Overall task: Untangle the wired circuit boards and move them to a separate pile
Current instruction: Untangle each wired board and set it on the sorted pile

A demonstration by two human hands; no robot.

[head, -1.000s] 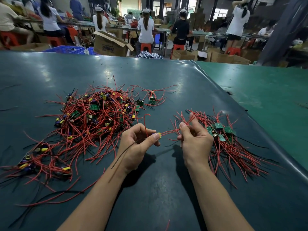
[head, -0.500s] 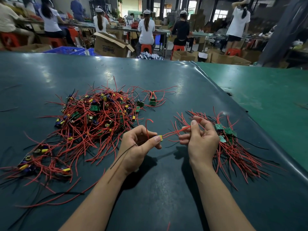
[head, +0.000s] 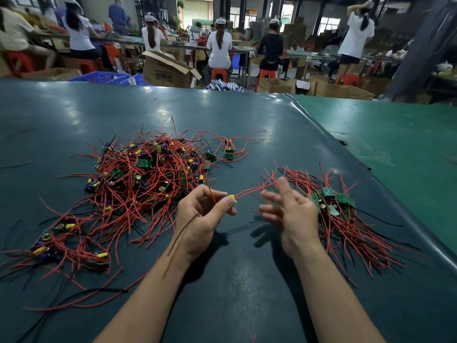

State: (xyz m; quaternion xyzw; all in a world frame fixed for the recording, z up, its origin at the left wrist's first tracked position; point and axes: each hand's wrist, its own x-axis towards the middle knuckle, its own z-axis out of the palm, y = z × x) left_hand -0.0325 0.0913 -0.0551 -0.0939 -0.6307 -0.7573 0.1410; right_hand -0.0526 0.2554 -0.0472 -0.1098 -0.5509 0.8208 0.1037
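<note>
A big tangled heap of small green circuit boards [head: 146, 179] with red and black wires lies left of centre on the dark green table. A tidier pile of boards [head: 331, 201] with combed-out wires lies to the right. My left hand [head: 202, 219] pinches one wired circuit board [head: 231, 198] by its yellow part, and its red wires [head: 254, 189] stretch right toward that pile. A dark wire trails back over my left wrist. My right hand [head: 291, 214] is blurred, fingers spread and straight, just right of those wires, holding nothing.
More wired boards [head: 57, 241] lie scattered at the near left. A lighter green mat [head: 395, 144] overlaps the table at the right, with a raised seam. Beyond the far edge are cardboard boxes [head: 168, 70] and several seated workers at benches.
My right hand has let go of the red wires, opened its fingers and drifted slightly right. My left hand still pinches the same board in about the same place.
</note>
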